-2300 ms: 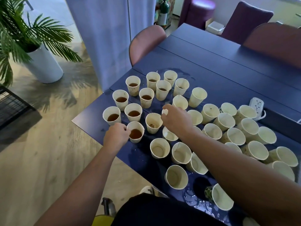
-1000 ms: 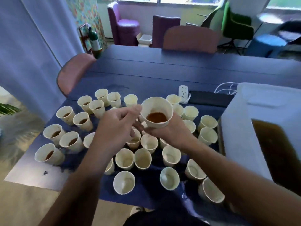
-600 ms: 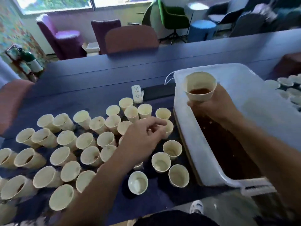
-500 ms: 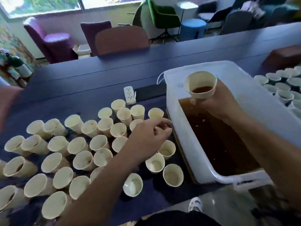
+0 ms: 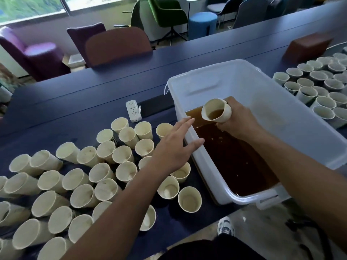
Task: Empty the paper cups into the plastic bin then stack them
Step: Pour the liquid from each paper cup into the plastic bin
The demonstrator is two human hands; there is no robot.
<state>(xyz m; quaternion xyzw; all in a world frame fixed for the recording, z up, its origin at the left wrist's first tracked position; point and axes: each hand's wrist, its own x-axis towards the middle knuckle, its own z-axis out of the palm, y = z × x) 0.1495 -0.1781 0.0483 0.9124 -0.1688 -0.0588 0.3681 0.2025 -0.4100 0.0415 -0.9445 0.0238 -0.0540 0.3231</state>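
Dark blue table (image 5: 97,94) runs across the whole view. White plastic bin (image 5: 281,117) sits on it at right, partly filled with brown liquid (image 5: 234,160). Cluster of empty paper cups (image 5: 84,177) crowds the table left of the bin; second group of cups (image 5: 319,87) at far right, contents too blurred to tell. Right hand (image 5: 238,119) grips 1 tilted cup (image 5: 216,110) over the bin, mouth facing the camera, some brown liquid inside. Left hand (image 5: 176,147) hovers above the bin's near-left wall, fingers straight and spread, holding nothing. White power strip (image 5: 133,109) lies behind the cups.
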